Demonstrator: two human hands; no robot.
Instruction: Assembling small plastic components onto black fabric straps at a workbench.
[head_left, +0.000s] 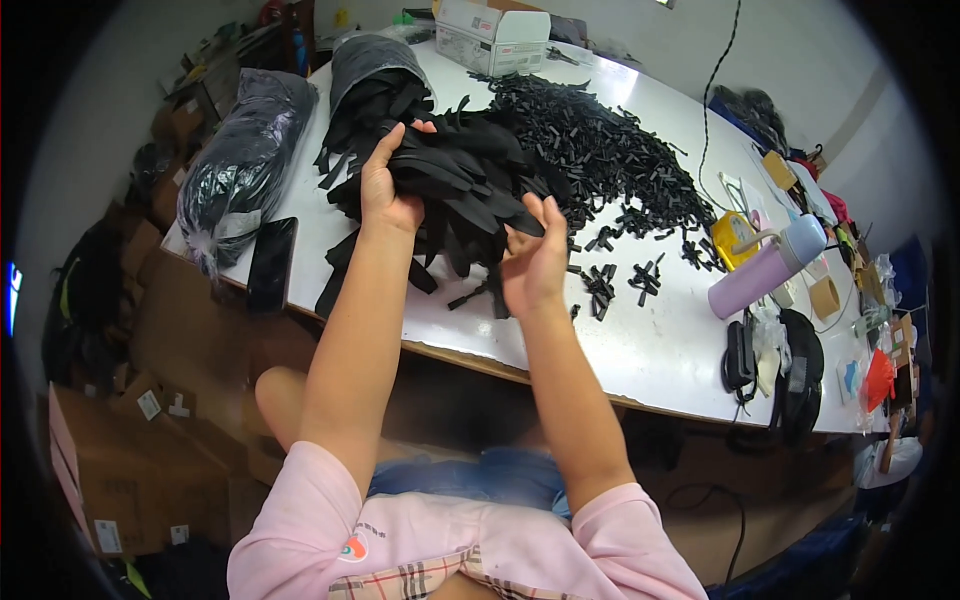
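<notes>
Black strips (455,165) are gripped by the left hand (388,188) near the table's (455,328) front edge; whether any are pinched by the curled right hand (537,262) cannot be told. Work seems unfinished: strips remain in the bag (368,58) by the left edge.

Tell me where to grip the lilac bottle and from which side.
Probably around the lilac bottle body, from its left, with the right hand once clear of the black strips: that side faces bare tabletop, and the plain round shape suits a wrap. The cap loop overlaps the yellow object in this view, perhaps leaving less room.
</notes>
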